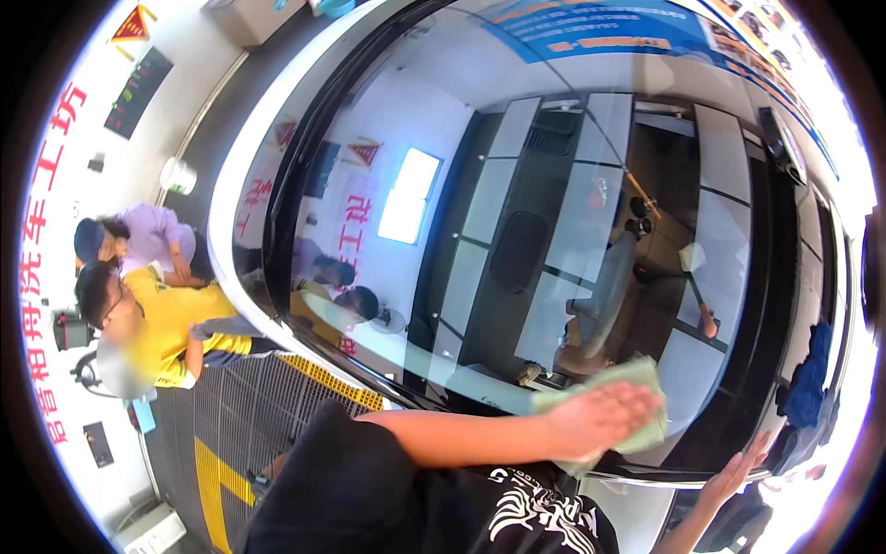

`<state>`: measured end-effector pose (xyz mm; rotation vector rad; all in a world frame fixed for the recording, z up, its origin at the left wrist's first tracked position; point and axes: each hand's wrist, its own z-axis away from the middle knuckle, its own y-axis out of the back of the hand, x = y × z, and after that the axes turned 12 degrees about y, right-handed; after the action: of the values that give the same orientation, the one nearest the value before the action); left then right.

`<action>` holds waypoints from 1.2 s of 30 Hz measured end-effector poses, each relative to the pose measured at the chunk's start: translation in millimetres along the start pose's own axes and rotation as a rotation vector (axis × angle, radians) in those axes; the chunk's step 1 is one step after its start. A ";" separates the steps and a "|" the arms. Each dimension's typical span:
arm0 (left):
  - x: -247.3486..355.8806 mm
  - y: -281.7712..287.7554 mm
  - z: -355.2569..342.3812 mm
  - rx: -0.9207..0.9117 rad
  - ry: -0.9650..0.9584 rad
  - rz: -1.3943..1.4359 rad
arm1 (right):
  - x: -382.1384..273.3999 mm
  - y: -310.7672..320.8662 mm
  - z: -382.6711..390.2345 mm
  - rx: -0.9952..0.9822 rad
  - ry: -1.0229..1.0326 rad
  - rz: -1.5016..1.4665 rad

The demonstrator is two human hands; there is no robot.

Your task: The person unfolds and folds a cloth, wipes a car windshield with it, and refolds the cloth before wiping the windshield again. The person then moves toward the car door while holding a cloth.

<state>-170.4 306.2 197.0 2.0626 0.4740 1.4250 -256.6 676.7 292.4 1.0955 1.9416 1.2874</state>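
A pale green cloth [641, 434] lies against the lower part of a car's large dark-edged windshield [498, 369]. My left hand [604, 420] rests flat on top of the cloth with fingers stretched out, pressing it to the glass. The left forearm reaches across from a black sleeve. Near the lower right edge of the windshield, my right hand [738, 471] touches the car's edge with its fingers extended and no object visible in it. Its palm is partly hidden. Reflections of the room, ceiling panels and people cover much of the glass.
At the left are a person in a yellow shirt [175, 314] and another in purple [157, 235]. A white bucket [177, 175] stands by the wall. Grated flooring [277, 388] with yellow strips lies beside the car. Dark blue fabric [812, 374] hangs at the right.
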 end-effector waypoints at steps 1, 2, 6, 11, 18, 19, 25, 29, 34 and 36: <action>-21.4 20.8 17.0 0.067 0.075 -0.069 | -1.8 0.9 1.4 -0.011 0.011 -0.004; -54.0 33.0 39.4 0.122 0.164 0.002 | -5.8 0.1 0.4 0.008 -0.009 0.017; -156.0 114.8 162.3 0.415 0.809 -0.336 | -21.9 2.3 -0.6 0.041 0.041 0.167; -289.3 175.1 308.7 0.861 1.346 -0.237 | -8.1 -1.4 8.7 0.022 0.027 0.320; -384.7 235.4 430.5 0.977 1.967 -0.381 | -90.6 3.8 -35.0 0.063 -0.034 -0.056; -378.5 240.2 431.2 1.043 1.909 -0.313 | -102.8 7.6 -42.8 0.074 -0.053 -0.130; -290.2 190.6 171.3 0.691 1.248 0.063 | -78.0 11.6 -17.9 0.096 -0.032 -0.028; -118.2 91.3 -9.9 0.210 0.333 0.223 | -54.0 -2.1 -8.4 0.071 0.043 -0.004; 16.1 13.9 -79.1 -0.146 -0.474 -0.019 | -42.2 7.8 3.0 -0.001 0.090 0.114; -3.8 5.4 -76.1 0.056 -0.214 -0.061 | -98.1 18.0 -26.9 -0.027 -0.043 0.040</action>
<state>-242.7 319.6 217.4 2.1959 0.4882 1.1521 -222.2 583.5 320.7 1.1448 1.8744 1.2962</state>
